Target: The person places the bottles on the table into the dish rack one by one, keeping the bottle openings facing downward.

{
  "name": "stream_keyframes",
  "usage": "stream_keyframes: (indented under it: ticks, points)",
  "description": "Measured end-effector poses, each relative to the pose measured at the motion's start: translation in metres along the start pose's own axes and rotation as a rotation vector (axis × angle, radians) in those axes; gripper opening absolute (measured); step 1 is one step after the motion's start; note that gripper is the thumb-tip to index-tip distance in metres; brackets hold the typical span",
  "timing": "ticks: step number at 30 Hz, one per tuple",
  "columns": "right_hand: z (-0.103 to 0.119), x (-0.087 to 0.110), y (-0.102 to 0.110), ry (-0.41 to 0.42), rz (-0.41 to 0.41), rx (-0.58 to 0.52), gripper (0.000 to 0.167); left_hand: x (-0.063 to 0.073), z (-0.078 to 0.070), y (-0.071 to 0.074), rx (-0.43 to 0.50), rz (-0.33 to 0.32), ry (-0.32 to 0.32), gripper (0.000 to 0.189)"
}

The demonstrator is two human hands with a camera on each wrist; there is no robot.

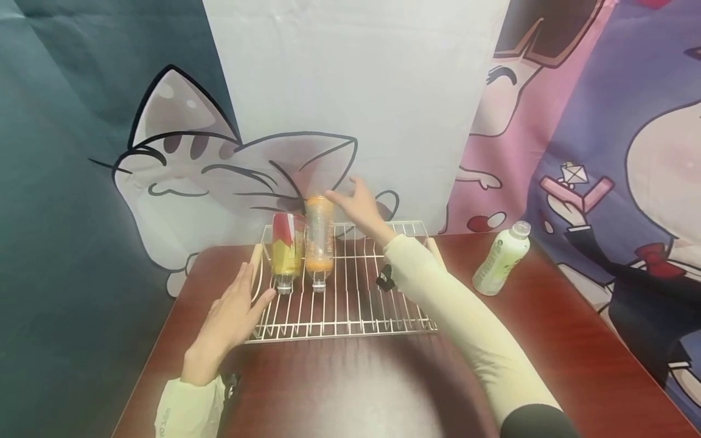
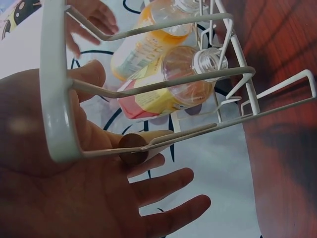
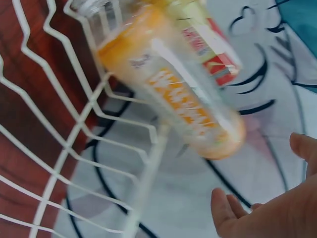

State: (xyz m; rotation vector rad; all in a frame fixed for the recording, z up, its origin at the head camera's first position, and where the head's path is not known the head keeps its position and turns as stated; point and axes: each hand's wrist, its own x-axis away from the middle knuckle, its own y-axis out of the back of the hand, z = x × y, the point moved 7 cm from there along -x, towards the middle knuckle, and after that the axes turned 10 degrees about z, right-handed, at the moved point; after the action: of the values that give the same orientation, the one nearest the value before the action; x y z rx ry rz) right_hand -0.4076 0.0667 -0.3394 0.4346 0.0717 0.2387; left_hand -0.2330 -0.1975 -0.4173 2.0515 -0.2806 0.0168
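A white wire rack [image 1: 361, 328] with wooden side handles stands on the table. Two capless-looking bottles lean in its left part, necks pointing down toward me: a red and yellow labelled bottle [image 1: 286, 249] and, beside it, an orange-banded bottle [image 1: 320, 237]. My left hand [image 1: 230, 316] is at the rack's left side, fingers extended beside the wooden handle [image 2: 157, 139]; whether the palm presses the wire is unclear. My right hand [image 1: 361, 207] hovers by the raised base of the orange-banded bottle [image 3: 183, 94], fingers spread, with a gap in the right wrist view.
A pale green bottle [image 1: 502, 258] stands on the reddish-brown table [image 1: 569, 340], right of the rack. Behind the table hangs a printed backdrop [image 1: 350, 73] with cartoon figures. My right forearm crosses over the rack's right side.
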Motion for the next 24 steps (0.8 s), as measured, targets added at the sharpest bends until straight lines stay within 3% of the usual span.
stream_keyframes:
  ticks: [6, 11, 17, 24]
  points:
    - [0.019, 0.025, 0.026, 0.046, -0.009, -0.010, 0.090, -0.003, 0.001, -0.001, -0.010, 0.000, 0.007, 0.090]
    - [0.018, 0.058, 0.062, 0.098, -0.037, -0.043, 0.084, -0.005, -0.001, -0.003, -0.004, -0.006, 0.005, 0.089]
    - [-0.002, 0.110, 0.096, 0.148, -0.108, -0.085, 0.072, -0.004, 0.001, -0.002, -0.009, -0.013, 0.025, 0.089]
    - [-0.042, 0.171, 0.102, 0.186, -0.234, -0.107, 0.056, -0.001, 0.004, -0.005, -0.005, -0.033, 0.016, 0.090]
